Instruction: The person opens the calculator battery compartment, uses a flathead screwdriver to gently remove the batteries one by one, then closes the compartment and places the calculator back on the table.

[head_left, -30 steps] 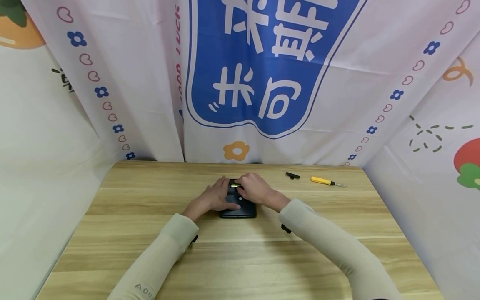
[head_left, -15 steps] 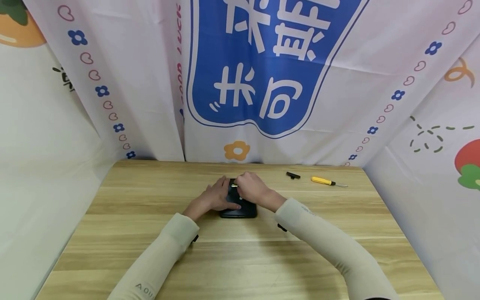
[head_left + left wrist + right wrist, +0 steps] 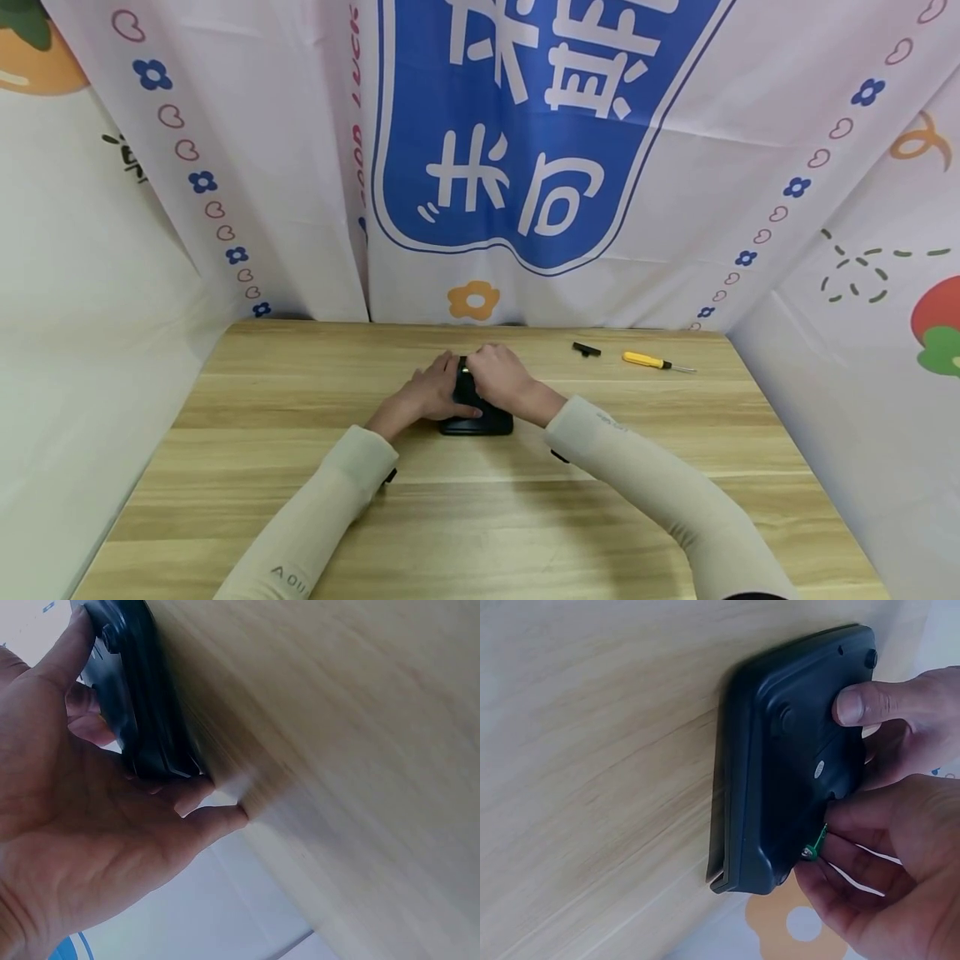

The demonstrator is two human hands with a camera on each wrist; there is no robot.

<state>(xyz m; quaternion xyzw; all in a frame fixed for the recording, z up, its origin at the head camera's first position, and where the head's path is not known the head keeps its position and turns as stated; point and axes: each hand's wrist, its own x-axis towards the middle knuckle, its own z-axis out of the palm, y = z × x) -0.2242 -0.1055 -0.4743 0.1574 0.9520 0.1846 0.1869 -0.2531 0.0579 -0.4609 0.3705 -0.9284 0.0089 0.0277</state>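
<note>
A black calculator (image 3: 477,427) lies face down on the table, its back with round rubber feet (image 3: 785,718) facing up. The left hand (image 3: 431,393) holds it from the left, thumb (image 3: 853,705) on the back and the other fingers along its side and far end. At the calculator's far end the right hand (image 3: 501,377) bends over the battery opening. Between its thumb and fingers shows a small green battery (image 3: 820,840) with a metal end, which the right hand pinches. Most of the opening is hidden behind the fingers.
Behind and to the right lie a small black cover (image 3: 586,349) with a tab and a yellow-handled screwdriver (image 3: 643,360). The wooden table (image 3: 480,517) ends at a printed cloth (image 3: 405,287) close behind the hands. Cloth walls stand on both sides.
The right hand has shifted slightly left and turned further over the calculator's far end, covering more of the battery. The left hand and calculator stay nearly in place.
</note>
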